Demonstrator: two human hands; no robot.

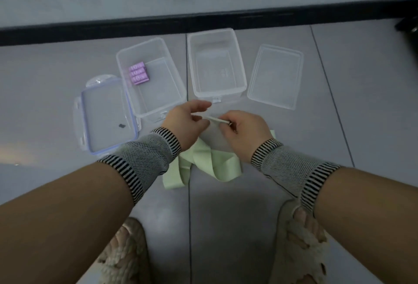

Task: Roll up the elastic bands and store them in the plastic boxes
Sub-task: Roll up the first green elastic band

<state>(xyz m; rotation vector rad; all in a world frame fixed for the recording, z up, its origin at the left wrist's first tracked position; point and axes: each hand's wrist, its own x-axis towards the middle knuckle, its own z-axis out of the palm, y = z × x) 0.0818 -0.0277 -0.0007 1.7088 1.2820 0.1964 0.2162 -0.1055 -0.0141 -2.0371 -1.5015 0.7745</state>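
A pale green elastic band (203, 163) lies crumpled on the grey tiled floor below my hands. Its upper end is stretched flat between my left hand (185, 120) and my right hand (244, 129), each pinching one side of it. Two clear plastic boxes stand open beyond my hands. The left box (172, 93) holds three rolled purple bands (138, 73) in its far left corner. Nothing shows inside the right box (239, 80).
A clear lid with blue seal and clips (106, 114) lies left of the left box. A second clear lid (276, 75) lies right of the right box. A black skirting strip (158, 28) runs along the wall behind. My feet in woolly slippers (300, 243) stand below.
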